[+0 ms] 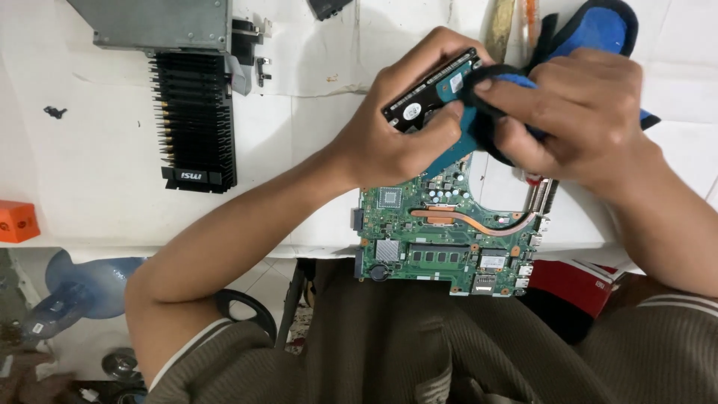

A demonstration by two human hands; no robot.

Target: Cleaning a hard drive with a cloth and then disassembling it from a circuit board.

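Note:
My left hand (396, 123) grips a small black hard drive (428, 93) tilted above the white table (90, 172). My right hand (580, 120) presses a blue cloth with black trim (591, 34) against the drive's right end. Below both hands a green laptop motherboard (441, 243) with a copper heat pipe lies at the table's near edge, partly over my lap.
A black finned heatsink (196, 123) and a grey metal box (157, 22) lie at the back left. An orange block (16, 221) sits at the left edge. A small black screw (54, 112) lies nearby. A red box (576, 284) is under the table's right side. A blue water jug (82, 288) stands on the floor.

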